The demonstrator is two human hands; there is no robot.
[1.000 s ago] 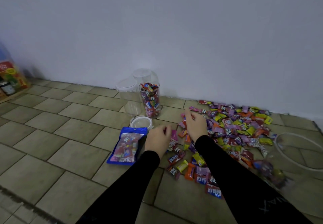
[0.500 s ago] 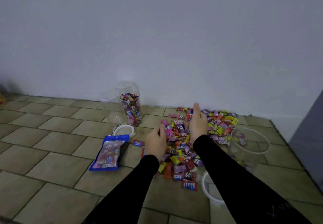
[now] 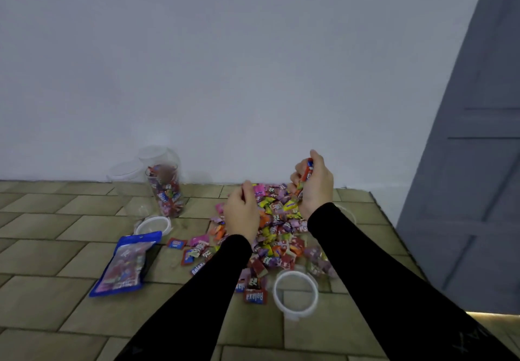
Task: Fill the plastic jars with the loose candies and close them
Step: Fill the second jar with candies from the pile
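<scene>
1. The loose candies lie heaped on the tiled floor at centre frame, against the wall, probably spread out so they can be scooped by the handful.
2. The right hand is raised above the far edge of the heap, its grip curled tight round a bunch of wrapped candies; red wrappers poke out at the top by the thumb.
3. The left hand sits low over the left side of the heap, fingers curled inward. It seems to be gathering candies, but what its grip actually holds is hidden behind the back of the hand.
4. A clear plastic jar, open and roughly full, stands left of centre, with two empty jars just behind it near the wall.
5. A white lid lies below that jar, and another white lid lies open-side up at lower centre, both off so the jars can take candy.
6. A blue candy bag lies flat at lower left.
</scene>
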